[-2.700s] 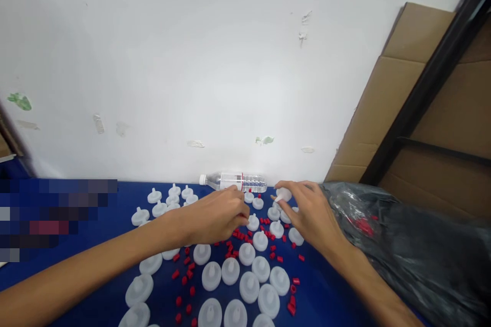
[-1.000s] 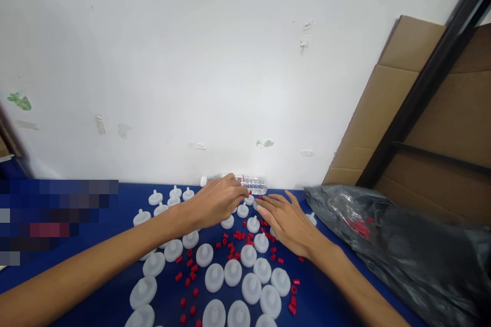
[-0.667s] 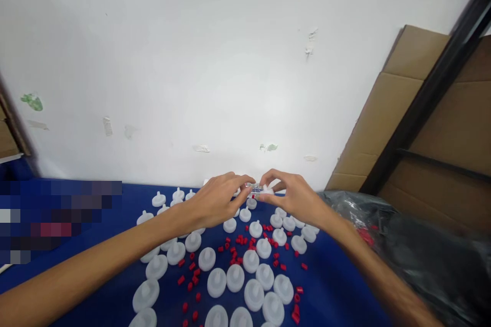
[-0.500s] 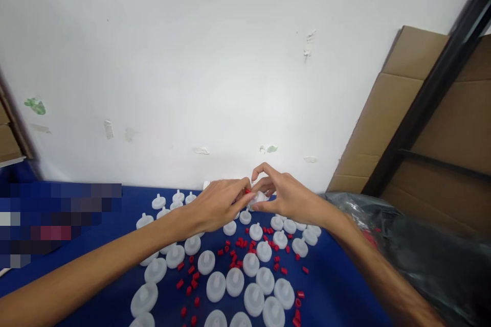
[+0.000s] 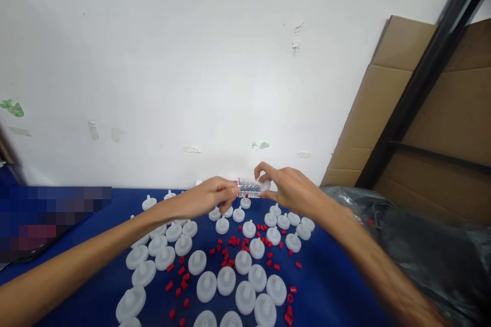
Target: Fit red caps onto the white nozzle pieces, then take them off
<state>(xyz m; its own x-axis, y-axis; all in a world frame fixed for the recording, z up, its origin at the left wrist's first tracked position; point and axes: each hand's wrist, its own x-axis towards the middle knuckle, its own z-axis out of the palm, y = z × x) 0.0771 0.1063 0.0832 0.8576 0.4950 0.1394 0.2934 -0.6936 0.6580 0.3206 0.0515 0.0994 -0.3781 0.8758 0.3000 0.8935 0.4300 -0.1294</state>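
Observation:
My right hand [image 5: 284, 186] curls its fingers and thumb around a white translucent cap [image 5: 264, 185], partly hidden by the fingers. To its left, my left hand [image 5: 221, 194] is closed, thumb pressed to the fingers; what they pinch is hidden. Between the hands shows a clear ribbed plastic piece [image 5: 248, 188] with a thin red edge at its left end. I cannot tell whether the left fingers grip it or only reach its end. Below the hands, many white round caps with a central spout [image 5: 226, 280] and small red tubular pieces [image 5: 233, 240] lie on the blue table [image 5: 322, 286].
A white wall [image 5: 230, 71] rises behind the table. Cardboard [image 5: 368, 117] leans by a dark metal post [image 5: 402, 97] on the right. Black plastic bags [image 5: 418, 235] sit beside the table's right edge. The far left is blurred out.
My left hand has drawn away to the left from the cap in my right hand, uncovering the clear ribbed piece. The view has shifted slightly.

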